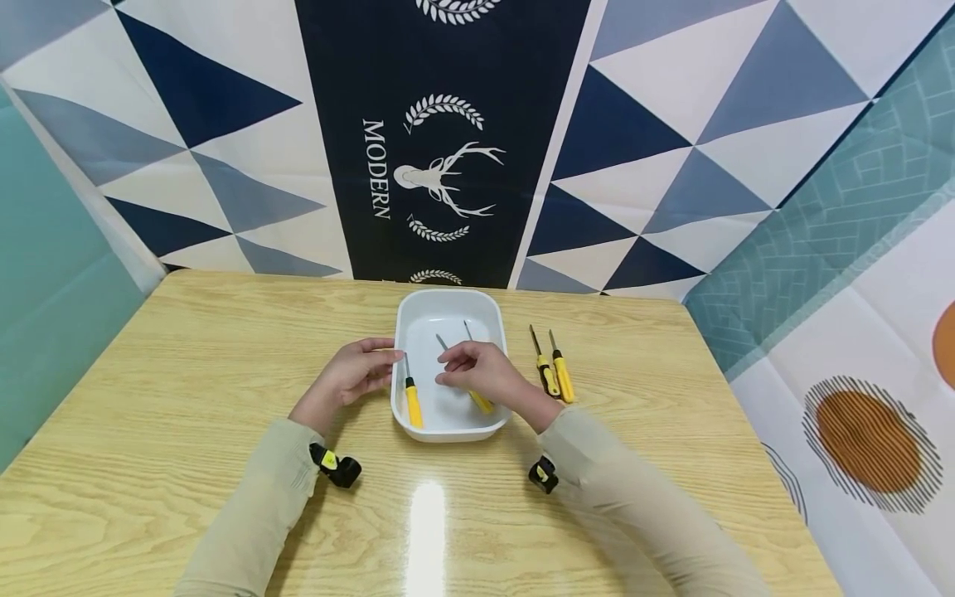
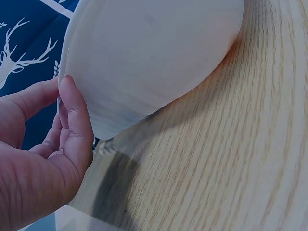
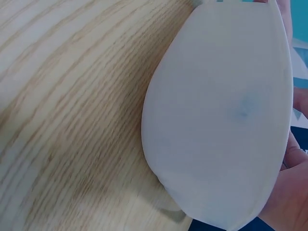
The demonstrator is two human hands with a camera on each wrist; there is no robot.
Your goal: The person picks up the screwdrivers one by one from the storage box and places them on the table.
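At table centre: white tray (image 1: 418, 311) with screwdrivers inside; right hand (image 1: 477, 371) pinching one (image 1: 481, 402), left hand (image 1: 354, 373) flat-fingered against rim at 9 o'clock. Two more screwdrivers (image 1: 554, 375) at 3 o'clock. Risk: loose pinch, tool drops.

Two yellow-handled screwdrivers (image 1: 555, 371) lie side by side on the wooden table (image 1: 186, 373), before a patterned backdrop (image 1: 440, 141).

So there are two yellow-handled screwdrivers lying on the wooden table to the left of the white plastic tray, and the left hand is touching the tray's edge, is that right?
Not quite. The head view shows the two yellow-handled screwdrivers lying on the wooden table to the right of the white plastic tray, not the left. The rest holds: the left hand touches the tray's left edge.
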